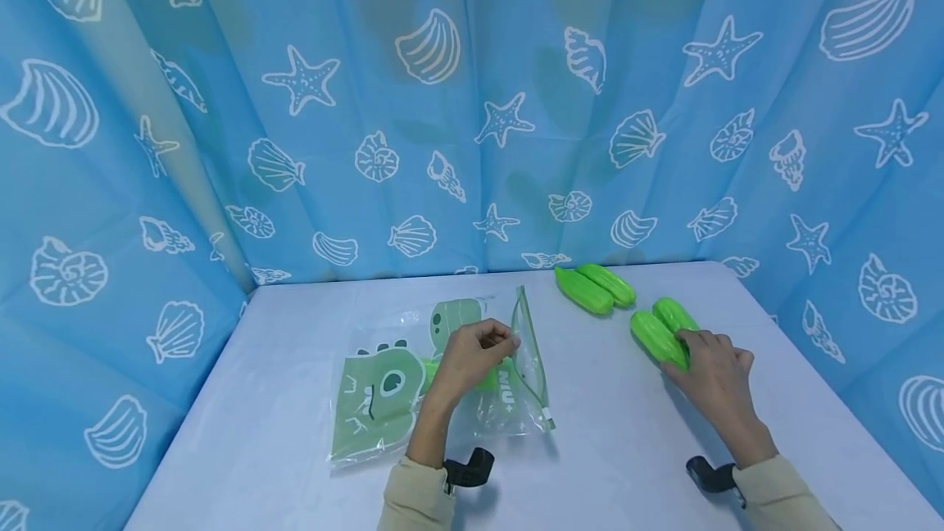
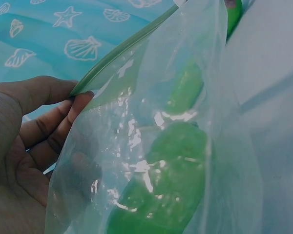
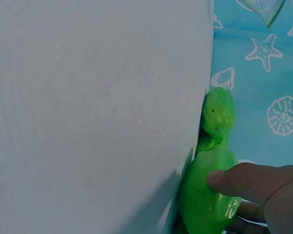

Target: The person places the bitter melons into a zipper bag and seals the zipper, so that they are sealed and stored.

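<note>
My left hand (image 1: 472, 355) pinches the green zip edge of a clear zip bag (image 1: 372, 408) printed with a green cartoon dinosaur. In the left wrist view, thumb and finger hold that edge, and shiny green pieces (image 2: 161, 180) show through the film. At the right, my right hand (image 1: 714, 379) grips the near end of a shiny green toy cucumber (image 1: 652, 334). Against it lies a second toy cucumber (image 1: 673, 314); whether my fingers also hold this one I cannot tell. The right wrist view shows my thumb (image 3: 229, 180) pressed on the gripped cucumber.
Two more green toy cucumbers (image 1: 586, 289) lie side by side near the table's back edge. A white cloth covers the table (image 1: 605, 441). Blue curtains (image 1: 442, 129) with white shell prints stand behind and at both sides.
</note>
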Available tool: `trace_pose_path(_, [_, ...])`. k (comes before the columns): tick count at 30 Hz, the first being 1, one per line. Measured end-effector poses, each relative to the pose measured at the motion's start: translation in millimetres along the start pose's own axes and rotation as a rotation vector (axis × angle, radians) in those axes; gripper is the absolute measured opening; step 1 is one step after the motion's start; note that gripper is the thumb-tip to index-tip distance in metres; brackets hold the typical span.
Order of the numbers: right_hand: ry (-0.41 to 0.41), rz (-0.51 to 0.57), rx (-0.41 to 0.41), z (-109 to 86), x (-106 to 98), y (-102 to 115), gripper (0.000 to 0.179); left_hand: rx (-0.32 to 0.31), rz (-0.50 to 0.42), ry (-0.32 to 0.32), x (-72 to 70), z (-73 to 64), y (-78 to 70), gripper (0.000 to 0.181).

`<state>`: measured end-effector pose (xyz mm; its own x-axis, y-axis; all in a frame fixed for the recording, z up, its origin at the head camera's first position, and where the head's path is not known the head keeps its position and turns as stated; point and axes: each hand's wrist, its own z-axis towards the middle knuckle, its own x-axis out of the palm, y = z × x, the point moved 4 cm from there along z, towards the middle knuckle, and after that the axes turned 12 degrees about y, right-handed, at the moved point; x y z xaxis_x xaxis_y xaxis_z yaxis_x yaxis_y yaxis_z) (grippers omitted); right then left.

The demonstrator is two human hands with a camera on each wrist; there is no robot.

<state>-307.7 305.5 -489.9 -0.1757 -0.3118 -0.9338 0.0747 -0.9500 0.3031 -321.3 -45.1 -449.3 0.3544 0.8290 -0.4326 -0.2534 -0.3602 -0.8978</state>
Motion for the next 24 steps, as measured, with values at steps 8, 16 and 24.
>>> trace_pose_path(8, [0.01, 0.037, 0.001, -1.7, -2.5, 2.3, 0.057, 0.001, -0.005, 0.003, -0.3, -0.6, -1.6, 0.013])
trace_pose_path(16, [0.014, 0.101, -0.065, -3.2, -7.6, 13.6, 0.054, 0.002, 0.005, 0.002, -1.2, -0.2, -0.7, 0.013])
trace_pose_path(24, [0.09, 0.173, -0.097, -5.5, -6.8, 27.6, 0.05, -0.007, 0.006, 0.003, -0.5, 0.1, 0.4, 0.013])
